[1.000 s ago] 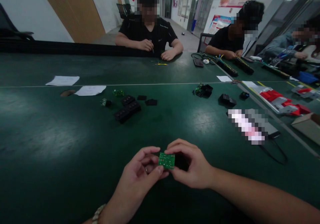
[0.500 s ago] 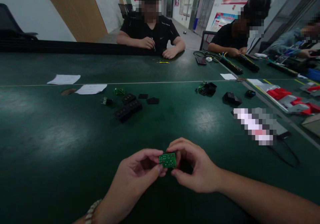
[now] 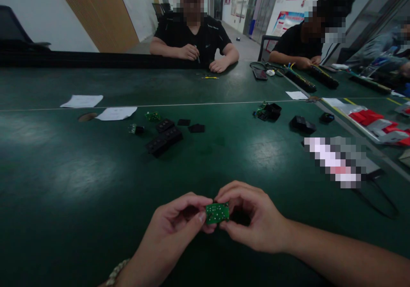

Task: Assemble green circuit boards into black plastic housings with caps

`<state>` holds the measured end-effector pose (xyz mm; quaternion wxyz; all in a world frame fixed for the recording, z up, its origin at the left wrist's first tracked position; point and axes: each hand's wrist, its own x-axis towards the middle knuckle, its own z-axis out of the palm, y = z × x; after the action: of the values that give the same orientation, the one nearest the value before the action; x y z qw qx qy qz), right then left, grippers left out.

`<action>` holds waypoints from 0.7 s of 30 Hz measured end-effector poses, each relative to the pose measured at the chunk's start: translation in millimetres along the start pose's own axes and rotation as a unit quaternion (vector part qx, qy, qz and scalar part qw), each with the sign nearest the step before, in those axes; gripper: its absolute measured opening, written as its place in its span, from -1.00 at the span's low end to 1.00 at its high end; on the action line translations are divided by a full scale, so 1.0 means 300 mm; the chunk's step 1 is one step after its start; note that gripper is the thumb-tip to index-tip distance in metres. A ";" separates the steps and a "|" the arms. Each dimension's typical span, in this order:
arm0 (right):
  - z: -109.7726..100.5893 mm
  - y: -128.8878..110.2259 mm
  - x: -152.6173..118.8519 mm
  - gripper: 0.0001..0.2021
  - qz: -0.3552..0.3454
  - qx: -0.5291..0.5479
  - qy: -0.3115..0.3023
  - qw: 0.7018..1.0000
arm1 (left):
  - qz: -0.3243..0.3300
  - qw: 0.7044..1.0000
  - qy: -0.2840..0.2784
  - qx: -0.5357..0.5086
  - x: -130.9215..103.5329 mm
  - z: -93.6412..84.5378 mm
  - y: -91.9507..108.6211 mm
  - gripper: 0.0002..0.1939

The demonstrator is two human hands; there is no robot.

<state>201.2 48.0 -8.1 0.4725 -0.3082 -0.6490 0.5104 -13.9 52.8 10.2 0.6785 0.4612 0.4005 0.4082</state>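
A small green circuit board [image 3: 217, 212] is pinched between both hands just above the dark green table [image 3: 80, 184], near its front edge. My left hand [image 3: 176, 227] grips the board's left edge with thumb and fingers. My right hand [image 3: 253, 223] holds the right edge, and something dark sits behind the board inside that hand, mostly hidden. A bead bracelet [image 3: 117, 272] shows on my left wrist.
Black plastic housings [image 3: 163, 139] and small green boards [image 3: 152, 116] lie at mid-table, with more black parts [image 3: 301, 124] to the right and paper sheets [image 3: 115, 113] to the left. A black cable [image 3: 381, 199] loops at right. Three people work along the far and right sides.
Both hands have stayed closed on the green board, shifting slightly lower and rightward in view. The board tilts a little flatter now. The view has panned slightly.
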 end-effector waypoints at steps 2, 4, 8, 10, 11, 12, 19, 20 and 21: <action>-0.001 0.002 -0.004 -0.58 -0.001 -0.001 -0.001 1.000 | -0.002 1.000 -0.002 0.003 0.000 0.003 0.001 -0.83; -0.002 0.002 -0.009 -0.58 -0.005 -0.004 -0.004 1.000 | -0.005 1.000 0.001 0.004 -0.004 0.004 0.003 -0.84; 0.000 -0.004 -0.015 -0.60 -0.017 -0.020 -0.006 1.000 | -0.022 1.000 0.005 0.016 -0.012 0.002 0.007 -0.84; 0.001 -0.007 -0.014 -0.60 -0.019 -0.028 -0.006 0.999 | -0.034 0.999 0.009 0.020 -0.013 0.002 0.010 -0.85; 0.001 -0.008 -0.014 -0.60 -0.020 -0.031 -0.007 0.999 | -0.040 0.999 0.013 0.019 -0.012 0.003 0.011 -0.85; 0.001 -0.009 -0.013 -0.60 -0.022 -0.034 -0.007 0.999 | -0.045 0.999 0.017 0.017 -0.011 0.004 0.014 -0.86; 0.002 -0.008 -0.014 -0.58 -0.030 -0.039 -0.008 0.999 | -0.076 0.997 0.032 0.007 -0.008 0.014 0.022 -0.91; 0.002 -0.009 -0.014 -0.58 -0.029 -0.040 -0.008 0.999 | -0.078 0.996 0.031 0.005 -0.008 0.014 0.021 -0.91; 0.002 -0.010 -0.013 -0.58 -0.028 -0.041 -0.008 0.999 | -0.078 0.997 0.029 0.004 -0.009 0.012 0.020 -0.91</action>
<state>202.4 43.4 -6.3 0.4685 -0.3050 -0.6812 0.4727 -12.6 50.6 17.1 0.6945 0.4188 0.4564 0.3661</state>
